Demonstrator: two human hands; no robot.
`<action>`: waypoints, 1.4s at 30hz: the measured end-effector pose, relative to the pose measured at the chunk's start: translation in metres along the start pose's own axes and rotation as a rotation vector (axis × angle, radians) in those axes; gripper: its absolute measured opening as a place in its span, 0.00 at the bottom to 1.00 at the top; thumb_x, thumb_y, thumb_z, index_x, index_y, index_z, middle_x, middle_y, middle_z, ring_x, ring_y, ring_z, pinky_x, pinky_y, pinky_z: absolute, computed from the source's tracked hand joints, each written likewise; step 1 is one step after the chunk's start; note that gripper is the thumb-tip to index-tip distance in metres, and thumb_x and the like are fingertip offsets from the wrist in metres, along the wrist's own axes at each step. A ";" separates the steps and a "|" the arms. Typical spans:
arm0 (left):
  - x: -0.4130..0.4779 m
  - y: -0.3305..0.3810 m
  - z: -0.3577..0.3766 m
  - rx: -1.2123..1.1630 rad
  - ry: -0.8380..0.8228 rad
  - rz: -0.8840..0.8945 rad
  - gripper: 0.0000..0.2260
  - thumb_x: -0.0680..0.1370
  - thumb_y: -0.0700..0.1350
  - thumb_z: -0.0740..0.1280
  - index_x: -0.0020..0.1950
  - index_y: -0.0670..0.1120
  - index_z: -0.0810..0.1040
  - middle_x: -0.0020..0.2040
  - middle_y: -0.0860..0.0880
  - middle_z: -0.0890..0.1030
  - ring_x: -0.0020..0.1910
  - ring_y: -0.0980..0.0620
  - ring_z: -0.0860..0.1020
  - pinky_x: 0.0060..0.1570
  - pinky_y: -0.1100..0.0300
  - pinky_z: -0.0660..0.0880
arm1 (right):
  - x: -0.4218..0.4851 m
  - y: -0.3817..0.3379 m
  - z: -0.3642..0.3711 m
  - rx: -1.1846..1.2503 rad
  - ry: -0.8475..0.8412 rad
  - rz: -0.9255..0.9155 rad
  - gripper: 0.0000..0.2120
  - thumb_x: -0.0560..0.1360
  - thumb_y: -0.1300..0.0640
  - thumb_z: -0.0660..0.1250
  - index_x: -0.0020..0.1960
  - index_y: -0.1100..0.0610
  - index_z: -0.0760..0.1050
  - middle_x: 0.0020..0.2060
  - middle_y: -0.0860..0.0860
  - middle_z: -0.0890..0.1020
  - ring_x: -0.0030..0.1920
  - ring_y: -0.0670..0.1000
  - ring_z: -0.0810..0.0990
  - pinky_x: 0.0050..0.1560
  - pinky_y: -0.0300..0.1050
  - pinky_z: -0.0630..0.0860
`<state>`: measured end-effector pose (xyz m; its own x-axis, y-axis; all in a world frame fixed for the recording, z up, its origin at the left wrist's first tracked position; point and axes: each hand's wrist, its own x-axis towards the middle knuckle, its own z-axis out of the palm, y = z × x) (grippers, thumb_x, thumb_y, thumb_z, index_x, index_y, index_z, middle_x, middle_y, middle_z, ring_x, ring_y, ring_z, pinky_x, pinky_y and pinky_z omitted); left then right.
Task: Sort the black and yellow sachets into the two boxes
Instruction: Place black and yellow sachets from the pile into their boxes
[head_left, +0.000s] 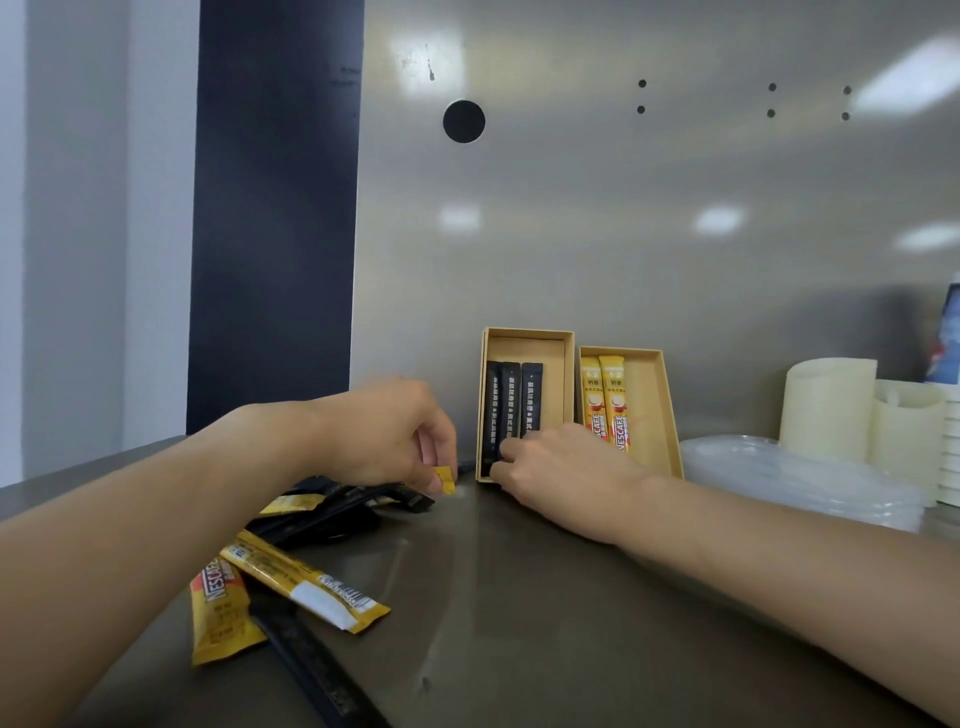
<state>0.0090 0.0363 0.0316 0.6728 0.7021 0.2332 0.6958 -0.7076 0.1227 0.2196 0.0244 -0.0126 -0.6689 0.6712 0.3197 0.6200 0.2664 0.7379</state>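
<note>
Boxes: two open brown cardboard boxes stand side by side against the steel back wall, centre of the frame. The left cardboard box (524, 345) holds three black stick sachets (511, 410); the right cardboard box (652, 410) holds two yellow stick sachets (605, 402). I think you keep them together so one reach serves both colours.

Unsorted pile: mixed black and yellow sachets (306, 577) lie loose on the grey metal counter (519, 623), lower left of the frame, near your left arm. Many are not sorted yet, so the task looks about half done at most.

Left hand: your left hand (384, 431) hovers over the pile, thumb and forefinger pinched on the end of a small yellow sachet (443, 479); the other fingers are curled.

Right hand: your right hand (556, 473) rests at the near end of the left box, fingers bent and touching the bottom of the black sachets. Whether it grips one or only presses them flat, I cannot tell.

Right side: white cylinders and clear plastic lids (789, 478) stand apart, not used.
</note>
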 end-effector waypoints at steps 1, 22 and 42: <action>0.000 0.000 0.000 -0.002 0.003 -0.001 0.04 0.75 0.45 0.75 0.49 0.52 0.87 0.45 0.55 0.86 0.45 0.59 0.82 0.47 0.67 0.76 | 0.001 -0.001 -0.001 -0.005 0.003 0.001 0.11 0.82 0.64 0.61 0.62 0.59 0.76 0.50 0.55 0.79 0.49 0.59 0.82 0.36 0.49 0.67; -0.002 0.003 -0.002 -0.029 0.020 -0.007 0.04 0.76 0.45 0.74 0.49 0.51 0.87 0.45 0.54 0.86 0.45 0.58 0.83 0.47 0.67 0.78 | 0.002 0.001 0.017 -0.066 0.136 0.149 0.12 0.62 0.54 0.84 0.34 0.52 0.81 0.30 0.49 0.79 0.29 0.51 0.79 0.24 0.41 0.57; 0.000 0.018 -0.022 -0.617 0.663 -0.028 0.06 0.74 0.41 0.76 0.50 0.45 0.85 0.43 0.46 0.87 0.44 0.50 0.86 0.44 0.58 0.84 | -0.036 0.018 -0.025 0.769 0.129 0.396 0.09 0.79 0.41 0.62 0.55 0.43 0.76 0.45 0.38 0.81 0.45 0.41 0.79 0.44 0.44 0.79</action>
<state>0.0161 0.0218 0.0554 0.2421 0.6650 0.7065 0.3227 -0.7419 0.5877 0.2447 -0.0118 0.0041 -0.3578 0.7419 0.5670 0.8904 0.4541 -0.0323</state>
